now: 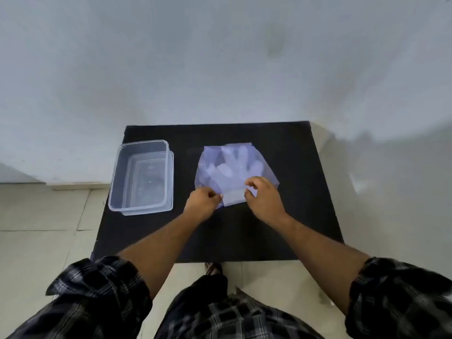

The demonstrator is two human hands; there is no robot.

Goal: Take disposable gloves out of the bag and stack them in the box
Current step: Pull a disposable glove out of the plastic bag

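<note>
Honestly, no brand, label or writing is showing legibly anywhere in the head view — the bag [234, 172] is looking plain, a thin purplish translucent film. Through it the gloves [241, 165] are showing only as pale finger shapes fanning away from the hands; how many are lying in there is too blurred to tell. A pale strip of cuff is sticking out of the bag's near edge, right between the two hands.

The left hand [203, 203] is curling closed, its fingertips pinching the near left corner of the bag beside that strip. The right hand [263, 195] is sitting on the bag's near right part with fingers bent and thumb tucked — whether it is gripping the film or the cuff is hard to make out.

Well off to the left of the left hand, the box [143, 177] is standing open on the black mat [244, 233]; it is clear plastic, and nothing is showing inside it. Both forearms are coming out of rolled plaid sleeves [102, 287], which the picture's bottom edge is cutting off.
</note>
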